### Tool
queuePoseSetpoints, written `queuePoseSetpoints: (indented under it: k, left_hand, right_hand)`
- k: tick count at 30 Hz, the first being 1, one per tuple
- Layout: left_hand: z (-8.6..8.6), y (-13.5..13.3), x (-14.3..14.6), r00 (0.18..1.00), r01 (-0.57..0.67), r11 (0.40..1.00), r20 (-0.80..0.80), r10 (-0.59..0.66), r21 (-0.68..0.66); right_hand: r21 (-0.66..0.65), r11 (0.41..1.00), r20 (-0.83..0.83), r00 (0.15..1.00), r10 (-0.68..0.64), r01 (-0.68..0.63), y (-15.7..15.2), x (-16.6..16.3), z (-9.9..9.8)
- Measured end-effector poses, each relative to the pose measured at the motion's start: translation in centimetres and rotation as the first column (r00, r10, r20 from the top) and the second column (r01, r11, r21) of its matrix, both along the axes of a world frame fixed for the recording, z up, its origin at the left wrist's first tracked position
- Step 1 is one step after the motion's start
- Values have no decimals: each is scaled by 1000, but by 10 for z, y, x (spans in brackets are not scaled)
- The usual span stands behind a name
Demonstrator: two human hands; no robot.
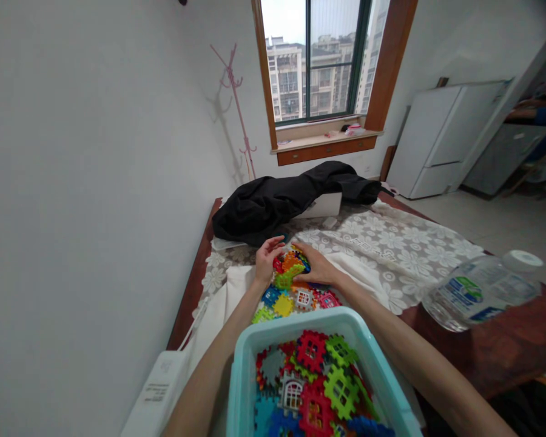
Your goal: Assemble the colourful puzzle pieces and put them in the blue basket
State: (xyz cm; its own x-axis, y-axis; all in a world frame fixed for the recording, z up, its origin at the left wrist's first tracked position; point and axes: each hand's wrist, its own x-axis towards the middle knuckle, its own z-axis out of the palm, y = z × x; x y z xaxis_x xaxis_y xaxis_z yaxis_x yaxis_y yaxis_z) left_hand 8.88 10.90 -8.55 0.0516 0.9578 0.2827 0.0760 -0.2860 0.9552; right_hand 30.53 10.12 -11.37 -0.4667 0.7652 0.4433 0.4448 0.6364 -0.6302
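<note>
My right hand (317, 266) curves around a small cluster of interlocking plastic building pieces (292, 263), orange, lime green, red and blue. Its thumb lies at the near side and its fingers at the far side. On the cluster's left is my left hand (267, 260), fingers loosely bent and apart, close to a red piece; whether it touches is hard to tell. More toothed pieces lie just below the hands, among them a yellow square (283, 305) and a grey window piece (304, 298). Between my forearms stands a light-blue bin (295, 322) holding many such pieces (315, 406).
A large clear plastic bottle (480, 288) with a white cap stands at the right. Black cloth (273, 203) covers part of the table's far end, over a white box (325, 205). A white device (157, 388) sits at lower left beside the wall. The tablecloth (418, 243) is floral.
</note>
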Motion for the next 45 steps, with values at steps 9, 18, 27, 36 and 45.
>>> queuePoseSetpoints:
  k: [9, 18, 27, 36, 45]
  left_hand:
    - [-12, -6, 11, 997, 11, 1000, 79, -13, 23]
    - [-10, -5, 6, 987, 29, 1000, 157, -29, 1]
    - [-5, -14, 12, 1000, -19, 996, -1, 19, 89]
    - [-7, -12, 10, 995, -99, 991, 38, 96, 90]
    - [-10, -4, 7, 989, -135, 989, 70, 131, 55]
  right_hand:
    - [79, 995, -33, 998, 57, -54, -1, 0, -1]
    - [155, 983, 5, 995, 96, -95, -6, -2, 5]
    - [108, 984, 85, 987, 133, -142, -10, -10, 12]
    - [136, 982, 140, 984, 111, -130, -19, -14, 18]
    - [217, 966, 95, 988, 122, -140, -22, -15, 16]
